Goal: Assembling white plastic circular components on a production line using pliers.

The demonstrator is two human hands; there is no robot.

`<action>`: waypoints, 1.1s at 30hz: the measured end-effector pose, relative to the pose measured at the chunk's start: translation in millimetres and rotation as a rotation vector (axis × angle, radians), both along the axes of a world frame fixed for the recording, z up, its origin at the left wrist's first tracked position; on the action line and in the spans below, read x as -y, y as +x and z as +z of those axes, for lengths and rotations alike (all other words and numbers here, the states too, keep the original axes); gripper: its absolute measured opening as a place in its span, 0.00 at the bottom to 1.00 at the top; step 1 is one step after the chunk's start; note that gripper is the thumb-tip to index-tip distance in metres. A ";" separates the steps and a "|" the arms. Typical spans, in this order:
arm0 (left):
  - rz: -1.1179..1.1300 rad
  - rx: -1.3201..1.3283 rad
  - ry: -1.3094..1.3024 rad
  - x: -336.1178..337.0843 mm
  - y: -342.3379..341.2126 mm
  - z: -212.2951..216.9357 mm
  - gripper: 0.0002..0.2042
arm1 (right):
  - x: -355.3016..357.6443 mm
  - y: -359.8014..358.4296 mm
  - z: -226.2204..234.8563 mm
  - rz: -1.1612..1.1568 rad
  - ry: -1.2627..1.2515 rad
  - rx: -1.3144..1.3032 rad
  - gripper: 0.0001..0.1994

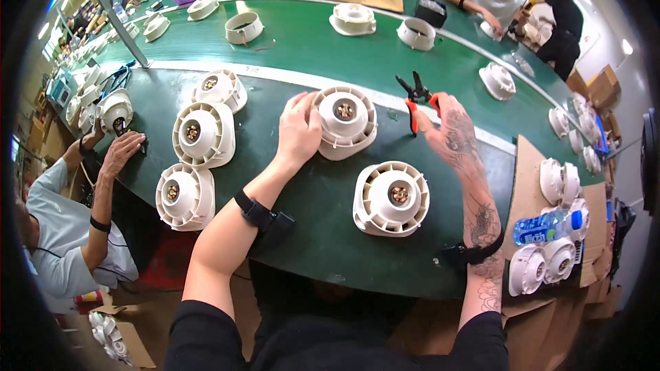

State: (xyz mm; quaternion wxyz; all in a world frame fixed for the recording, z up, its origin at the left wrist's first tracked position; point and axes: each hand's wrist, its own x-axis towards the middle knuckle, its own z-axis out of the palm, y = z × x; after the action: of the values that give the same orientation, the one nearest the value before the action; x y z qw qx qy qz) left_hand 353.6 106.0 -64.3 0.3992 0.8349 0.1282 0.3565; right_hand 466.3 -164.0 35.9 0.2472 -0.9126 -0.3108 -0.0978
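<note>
My left hand (300,130) grips the left side of a round white plastic fan housing (356,139), its fingers closed along the rim. Copper windings show in the hub at its centre. In my right hand (450,132) is a pair of pliers (412,104) with red handles and black jaws, the jaws pointing away from me and parted. A second white housing (390,214) with ribs around its hub rests on the dark green table, between my forearms. To the left of my left arm stand three similar housings (203,135) in a row, close together.
A green conveyor belt (302,38) beyond a pale rail carries more white housings (352,19). On cardboard at the right lie a water bottle (546,227) and several housings. At the left a co-worker's hand (122,153) works on another housing. A metal post (117,17) rises at the far left.
</note>
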 end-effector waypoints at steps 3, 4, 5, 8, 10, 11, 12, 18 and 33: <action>0.022 0.010 0.025 7.8 3.1 4.8 0.16 | -5.4 1.0 -21.9 -0.075 -0.078 0.241 0.34; 0.015 0.006 0.030 7.9 4.7 3.3 0.16 | -7.0 11.2 -40.6 -0.131 -0.084 0.242 0.44; 0.006 0.024 -0.001 4.5 3.7 -0.1 0.17 | -10.7 16.0 -52.4 -0.125 -0.076 0.230 0.44; -0.032 0.052 -0.289 8.1 3.2 2.4 0.22 | -14.8 26.5 -76.8 -0.262 -0.010 0.371 0.50; -0.140 0.075 -0.711 9.7 8.9 3.7 0.31 | -9.6 35.4 -87.5 -0.269 0.133 0.407 0.44; -0.132 0.067 -0.698 8.2 8.6 2.3 0.31 | -8.6 39.3 -95.4 -0.274 0.216 0.407 0.42; -0.152 0.023 -0.790 7.0 7.4 1.3 0.31 | -6.0 42.6 -102.1 -0.188 0.356 0.412 0.39; -0.195 0.238 -0.877 13.2 1.6 17.5 0.26 | 11.4 66.0 -113.6 -0.114 0.485 0.011 0.34; -0.182 0.305 -0.683 5.9 -1.3 14.5 0.21 | 47.5 41.4 -23.1 -0.001 0.157 -0.680 0.29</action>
State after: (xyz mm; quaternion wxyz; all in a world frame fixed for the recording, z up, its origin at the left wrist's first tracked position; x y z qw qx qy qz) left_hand 352.2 100.1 -49.8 0.6989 0.5991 0.1039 0.3766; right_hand 507.7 -211.5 12.8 0.4061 -0.8712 -0.2018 0.1880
